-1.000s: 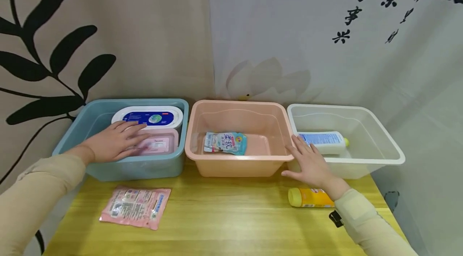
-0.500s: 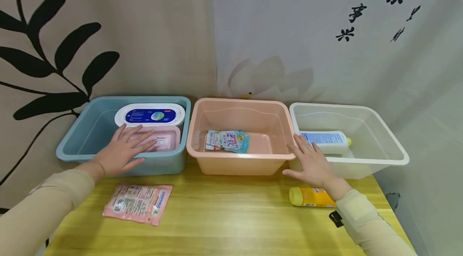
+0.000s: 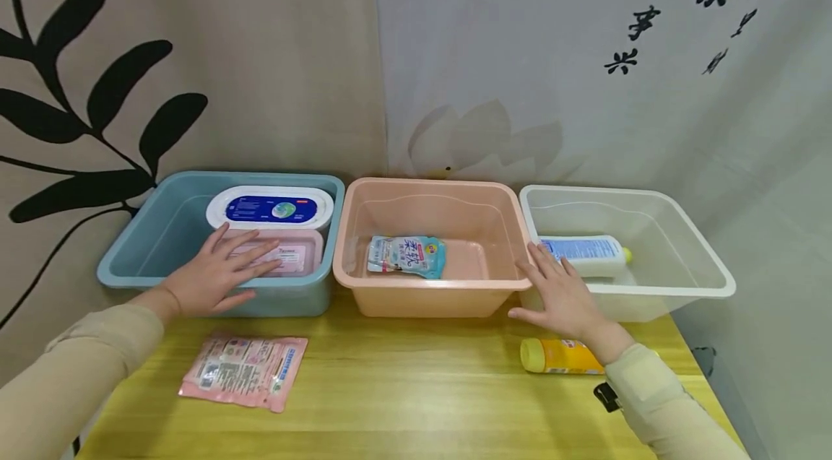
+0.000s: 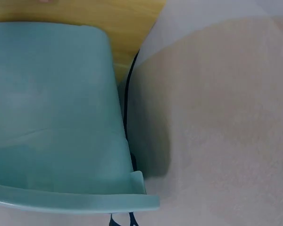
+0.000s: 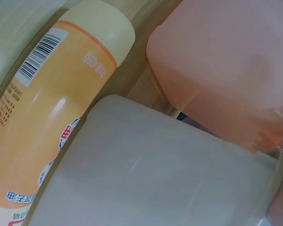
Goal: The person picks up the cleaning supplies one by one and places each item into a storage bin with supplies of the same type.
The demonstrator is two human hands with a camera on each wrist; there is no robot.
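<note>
Wooden table (image 3: 416, 388), blue bin (image 3: 295, 300) beneath spread left hand (image 3: 208, 276), white bin (image 3: 669, 291) at spread right hand (image 3: 564, 295).

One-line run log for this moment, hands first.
left hand at blue bin | right hand at peach bin, white bin | pink pack, yellow bottle on table

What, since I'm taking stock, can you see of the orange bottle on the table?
The orange bottle looks like smooth plastic, with a pale yellow cap on, a barcode and lettering in blue, red and white. It lies on its side on the table, cap end to the left in the head view, in front of the white bin. The right hand does not grip it, but the wrist covers part of it there. Whether it touches the bin is unclear.
</note>
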